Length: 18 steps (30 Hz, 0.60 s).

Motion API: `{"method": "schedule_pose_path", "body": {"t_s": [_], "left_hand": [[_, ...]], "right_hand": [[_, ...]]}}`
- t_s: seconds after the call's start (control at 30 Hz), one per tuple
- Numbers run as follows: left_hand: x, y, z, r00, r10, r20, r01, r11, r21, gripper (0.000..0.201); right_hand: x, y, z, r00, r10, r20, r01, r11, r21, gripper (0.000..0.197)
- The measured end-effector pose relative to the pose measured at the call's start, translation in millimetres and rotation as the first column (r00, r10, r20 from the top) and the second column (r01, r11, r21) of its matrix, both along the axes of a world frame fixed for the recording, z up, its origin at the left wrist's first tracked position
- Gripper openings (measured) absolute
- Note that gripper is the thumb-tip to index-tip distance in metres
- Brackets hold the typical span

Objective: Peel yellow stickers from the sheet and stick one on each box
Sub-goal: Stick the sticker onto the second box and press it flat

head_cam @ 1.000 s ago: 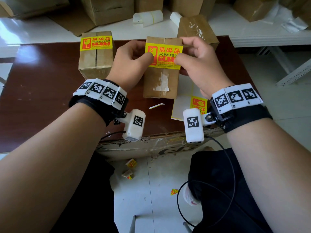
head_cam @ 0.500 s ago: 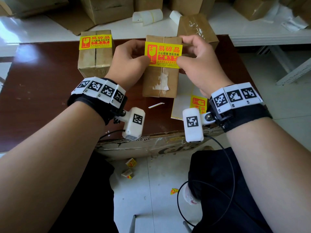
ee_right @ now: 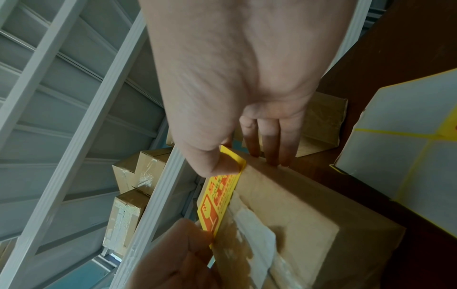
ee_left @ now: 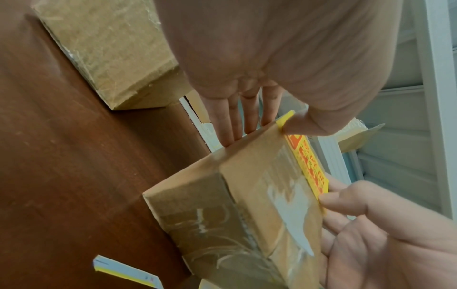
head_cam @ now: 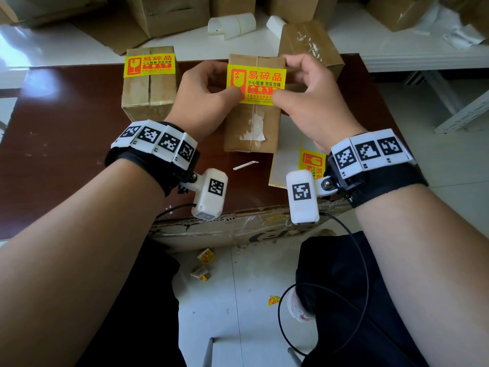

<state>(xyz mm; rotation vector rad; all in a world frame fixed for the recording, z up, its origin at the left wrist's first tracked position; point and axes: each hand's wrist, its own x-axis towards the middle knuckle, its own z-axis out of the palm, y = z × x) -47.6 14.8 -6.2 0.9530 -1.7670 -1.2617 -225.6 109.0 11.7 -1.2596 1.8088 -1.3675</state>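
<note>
A yellow sticker [head_cam: 256,84] with red print lies across the far end of the middle cardboard box [head_cam: 251,128]. My left hand [head_cam: 203,94] pinches its left edge, thumb on the lower left corner. My right hand [head_cam: 309,99] pinches its right edge. In the left wrist view the sticker [ee_left: 309,166] has a corner raised at my thumb, and my other fingers [ee_left: 230,121] reach down the box's far side. The right wrist view shows the sticker [ee_right: 220,197] curling up over my right thumb. A second box [head_cam: 149,96] to the left carries its own sticker [head_cam: 149,65]. The sheet [head_cam: 288,154] lies under my right wrist.
The boxes stand on a dark brown table [head_cam: 66,154]. A small paper strip [head_cam: 245,165] lies near the front of the middle box. Another box [head_cam: 309,46] sits at the table's back right. More cartons [head_cam: 169,11] and white rolls [head_cam: 232,25] lie beyond.
The sticker has shifted slightly toward the box's far end and sits straighter across it. Both hands keep their hold on its edges.
</note>
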Motion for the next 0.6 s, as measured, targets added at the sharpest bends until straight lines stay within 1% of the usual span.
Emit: {"method": "schedule_pose_path", "body": {"t_s": [0.13, 0.2, 0.27, 0.33, 0.43, 0.6], "left_hand": [[-0.4, -0.2, 3.4, 0.999, 0.001, -0.032, 0.001, 0.998, 0.071, 0.039], [-0.4, -1.6, 3.1, 0.999, 0.011, -0.040, -0.007, 0.994, 0.105, 0.034], [-1.1, -1.6, 2.5, 0.999, 0.024, -0.025, -0.022, 0.996, 0.086, 0.024], [-2.0, 0.0, 1.5, 0.999, 0.040, -0.014, -0.039, 0.999, 0.036, 0.020], [-2.8, -0.3, 0.5, 0.999, 0.041, -0.006, -0.041, 0.999, -0.016, 0.024], [-2.5, 0.0, 0.7, 0.999, 0.043, -0.003, -0.043, 0.999, -0.013, 0.028]], "right_hand": [[-2.6, 0.2, 0.0, 1.000, 0.022, 0.002, -0.022, 1.000, 0.006, 0.048], [-3.6, -0.4, 0.9, 0.999, 0.023, 0.037, -0.023, 1.000, 0.002, 0.045], [-2.7, -0.7, 1.7, 0.997, 0.024, 0.074, -0.023, 1.000, -0.008, 0.039], [-0.9, -0.8, 1.1, 0.998, 0.019, 0.061, -0.018, 1.000, -0.022, 0.034], [-0.3, -0.1, -0.4, 1.000, 0.011, 0.021, -0.010, 0.999, -0.041, 0.038], [-0.6, -0.3, 0.1, 1.000, 0.004, -0.011, -0.004, 1.000, -0.023, 0.043]]}}
